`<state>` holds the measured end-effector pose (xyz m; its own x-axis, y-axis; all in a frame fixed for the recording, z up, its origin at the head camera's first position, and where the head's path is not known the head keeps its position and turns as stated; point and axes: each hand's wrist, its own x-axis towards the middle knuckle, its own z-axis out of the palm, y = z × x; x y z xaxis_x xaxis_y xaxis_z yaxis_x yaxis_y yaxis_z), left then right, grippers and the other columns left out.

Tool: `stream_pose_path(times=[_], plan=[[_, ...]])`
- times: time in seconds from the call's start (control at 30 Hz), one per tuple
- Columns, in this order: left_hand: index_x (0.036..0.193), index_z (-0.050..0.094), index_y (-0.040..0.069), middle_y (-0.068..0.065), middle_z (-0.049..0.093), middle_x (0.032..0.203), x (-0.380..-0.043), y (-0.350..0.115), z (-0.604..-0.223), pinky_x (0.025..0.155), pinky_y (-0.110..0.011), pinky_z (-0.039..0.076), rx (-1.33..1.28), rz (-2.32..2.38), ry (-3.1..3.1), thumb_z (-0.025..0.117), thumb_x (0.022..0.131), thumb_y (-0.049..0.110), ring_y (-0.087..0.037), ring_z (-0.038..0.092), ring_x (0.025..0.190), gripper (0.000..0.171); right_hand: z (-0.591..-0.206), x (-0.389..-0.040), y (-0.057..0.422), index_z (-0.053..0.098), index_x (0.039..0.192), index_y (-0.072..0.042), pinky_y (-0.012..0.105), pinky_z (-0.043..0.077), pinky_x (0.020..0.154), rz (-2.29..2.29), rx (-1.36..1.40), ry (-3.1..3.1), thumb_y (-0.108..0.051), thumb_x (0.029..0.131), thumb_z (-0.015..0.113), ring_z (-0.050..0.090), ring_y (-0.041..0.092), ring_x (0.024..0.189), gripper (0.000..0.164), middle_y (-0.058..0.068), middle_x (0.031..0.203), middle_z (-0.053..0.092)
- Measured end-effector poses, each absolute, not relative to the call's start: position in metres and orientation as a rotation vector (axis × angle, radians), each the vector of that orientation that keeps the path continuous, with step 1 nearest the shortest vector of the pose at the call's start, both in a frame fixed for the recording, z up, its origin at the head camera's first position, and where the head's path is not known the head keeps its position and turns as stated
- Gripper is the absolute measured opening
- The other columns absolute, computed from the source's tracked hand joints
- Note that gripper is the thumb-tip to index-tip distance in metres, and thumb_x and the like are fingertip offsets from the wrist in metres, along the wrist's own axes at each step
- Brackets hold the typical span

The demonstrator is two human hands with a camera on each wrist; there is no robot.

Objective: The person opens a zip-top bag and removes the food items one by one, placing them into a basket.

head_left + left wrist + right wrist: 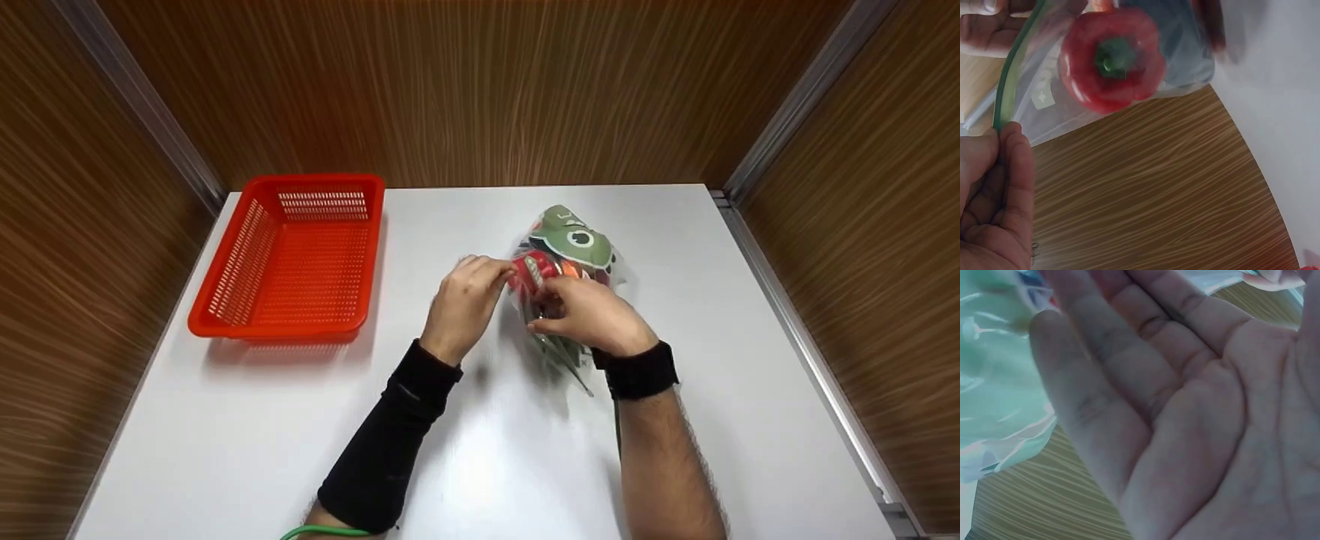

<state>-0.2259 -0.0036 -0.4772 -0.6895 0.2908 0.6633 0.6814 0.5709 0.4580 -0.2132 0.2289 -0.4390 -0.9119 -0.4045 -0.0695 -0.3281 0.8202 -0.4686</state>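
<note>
A clear zip bag with a green cartoon face (pixel 581 238) printed on it lies on the table, right of centre. Through its film show a red bell pepper (pixel 1112 62) with a green stem, a dark item (pixel 1179 45) and something orange. My left hand (pixel 466 300) pinches the bag's green zip edge (pixel 1008 84) between thumb and fingertips. Over the bag's near part is my right hand (pixel 592 311), thumb and forefinger spread apart. Its other fingers (pixel 1112 349) look fairly straight beside the film in the right wrist view; their tips are partly hidden.
At the left of the white table (pixel 465 442) stands a red plastic basket (pixel 352 315) with slotted sides. Wood-grain panels (pixel 450 90) border the table at the back and both sides. A green cable (pixel 322 529) runs at my left forearm.
</note>
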Motion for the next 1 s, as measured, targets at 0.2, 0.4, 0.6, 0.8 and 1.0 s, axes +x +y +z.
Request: stream_pose_path(times=[0.2, 0.4, 0.6, 0.8, 1.0], plan=[[0.12, 0.088, 0.004, -0.01, 0.088, 0.112, -0.223, -0.011, -0.468, 0.101, -0.039, 0.07, -0.747, -0.92, -2.219, 0.075, 0.114, 0.017, -0.029, 0.082, 0.107, 0.019, -0.44, -0.214, 0.223, 0.079, 0.13, -0.001, 0.058, 0.065, 0.107, -0.697, -0.645, 2.856, -0.026, 0.099, 0.095, 0.079, 0.034, 0.115, 0.044, 0.016, 0.125, 0.085], [0.123, 0.087, 0.0, -0.015, 0.089, 0.116, -0.225, -0.025, -0.458, 0.104, -0.04, 0.071, -0.634, -0.974, -2.158, 0.077, 0.113, 0.014, -0.031, 0.083, 0.11, 0.02, -0.438, -0.213, 0.221, 0.062, 0.168, -0.004, 0.06, 0.055, 0.131, -0.672, -0.687, 2.788, -0.024, 0.101, 0.091, 0.067, 0.039, 0.157, 0.076, 0.018, 0.171, 0.066], [0.12, 0.088, 0.001, -0.016, 0.089, 0.114, -0.231, -0.043, -0.453, 0.103, -0.044, 0.07, -0.45, -1.069, -2.101, 0.074, 0.116, 0.021, -0.033, 0.083, 0.109, 0.025, -0.434, -0.211, 0.225, 0.06, 0.169, -0.004, 0.061, 0.056, 0.13, -0.67, -0.651, 2.8, -0.013, 0.101, 0.084, 0.063, 0.041, 0.161, 0.073, 0.021, 0.177, 0.06], [0.12, 0.088, 0.001, -0.015, 0.088, 0.113, -0.236, -0.056, -0.451, 0.095, -0.044, 0.07, -0.362, -1.091, -2.082, 0.074, 0.116, 0.021, -0.032, 0.082, 0.105, 0.025, -0.43, -0.205, 0.237, 0.076, 0.121, -0.007, 0.054, 0.064, 0.105, -0.663, -0.621, 2.904, -0.013, 0.1, 0.085, 0.073, 0.034, 0.119, 0.024, 0.014, 0.126, 0.078], [0.122, 0.088, 0.0, -0.016, 0.088, 0.115, -0.237, -0.061, -0.449, 0.094, -0.042, 0.072, -0.332, -1.124, -2.08, 0.074, 0.117, 0.02, -0.03, 0.083, 0.104, 0.024, -0.427, -0.203, 0.247, 0.078, 0.092, -0.014, 0.04, 0.059, 0.086, -0.656, -0.646, 2.889, -0.015, 0.104, 0.08, 0.072, 0.023, 0.094, 0.012, 0.003, 0.096, 0.077]])
